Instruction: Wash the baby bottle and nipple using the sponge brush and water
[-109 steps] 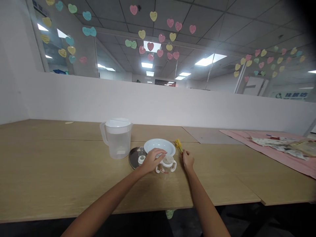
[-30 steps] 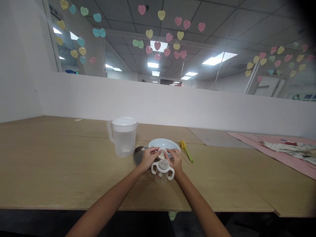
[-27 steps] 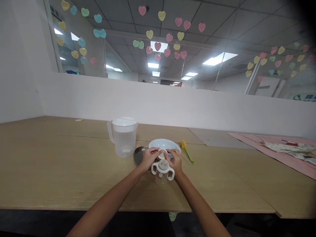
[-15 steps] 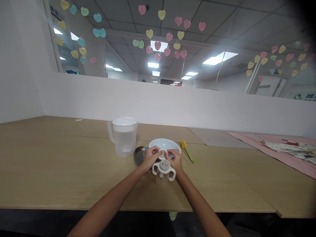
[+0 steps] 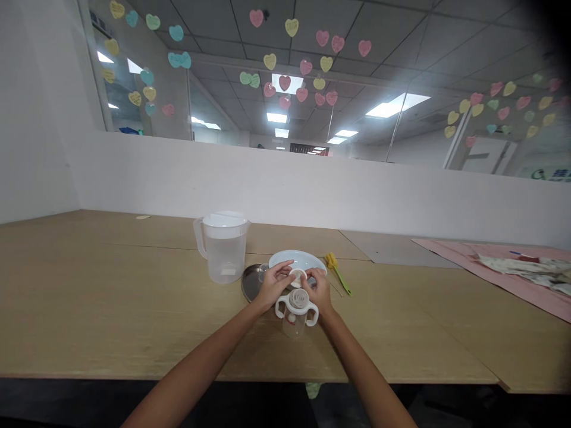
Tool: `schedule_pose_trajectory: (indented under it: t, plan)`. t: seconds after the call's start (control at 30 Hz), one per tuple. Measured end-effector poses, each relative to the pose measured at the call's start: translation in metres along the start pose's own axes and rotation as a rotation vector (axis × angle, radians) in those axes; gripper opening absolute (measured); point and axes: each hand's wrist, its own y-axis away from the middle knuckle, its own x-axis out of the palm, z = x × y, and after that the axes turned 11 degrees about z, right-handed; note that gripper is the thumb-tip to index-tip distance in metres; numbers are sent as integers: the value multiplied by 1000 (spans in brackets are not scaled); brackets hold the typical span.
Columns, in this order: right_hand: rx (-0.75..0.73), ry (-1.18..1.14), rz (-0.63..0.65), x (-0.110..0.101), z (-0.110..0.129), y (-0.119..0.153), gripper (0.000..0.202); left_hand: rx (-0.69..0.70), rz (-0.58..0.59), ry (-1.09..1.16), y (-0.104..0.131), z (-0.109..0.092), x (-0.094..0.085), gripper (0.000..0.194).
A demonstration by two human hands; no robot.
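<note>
The right hand (image 5: 318,289) pinches a white bottle collar (image 5: 298,277) with a translucent centre between thumb and fingers. The left hand (image 5: 273,286) meets the collar from the other side, its thumb at the rim and its fingers loosely bent and partly spread; whether it grips firmly I cannot tell. The collar is held up just beyond a clear baby bottle (image 5: 293,327) with two white handles, which stands upright on the tabletop (image 5: 134,309) between the forearms. Red print on the bottle's wall is too small to read.

Behind the hands sits a white bowl (image 5: 297,257), with a round metal tray (image 5: 250,286) beside it, partly hidden by the left hand. A clear cap (image 5: 263,272) rests on the tray. Near the bowl's right side lies a brush (image 5: 341,279) with a yellow head and green handle, a thin rod (image 5: 335,288) next to it.

On the left stands a lidded translucent pitcher (image 5: 226,252), showing a pale, unreadable patch low down. Far right, papers lie on a pink cloth (image 5: 439,255). Heart-shaped notes (image 5: 322,38) dot the glass, their handwriting illegible; a sign (image 5: 551,174) beyond is cut off and unreadable.
</note>
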Motion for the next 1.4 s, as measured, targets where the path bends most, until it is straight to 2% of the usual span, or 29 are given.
schedule_pose_trajectory:
  t: [0.2, 0.37, 0.63, 0.83, 0.93, 1.1, 1.4]
  plan:
    - [-83, 23, 17, -2, 2, 1, 16, 37, -3, -59, -1, 1, -3, 28]
    - [-126, 35, 27, -3, 2, 2, 13, 87, 6, -210, 0, -3, -3, 18]
    - [-210, 138, 2, -1, 0, 3, 13, 164, -1, -381, 2, -8, -3, 13]
    - [-172, 177, -75, -1, -3, 3, 14, 96, 60, -255, 1, -2, -2, 28]
    - [-145, 166, -100, -1, -4, 3, 14, 79, 87, -263, 1, 1, -3, 25]
    - [-138, 130, -40, -2, -3, 4, 17, 161, 56, -360, 1, 0, -4, 19]
    - [-171, 106, 14, -2, -1, 5, 13, 253, 101, -507, 2, -7, -5, 11]
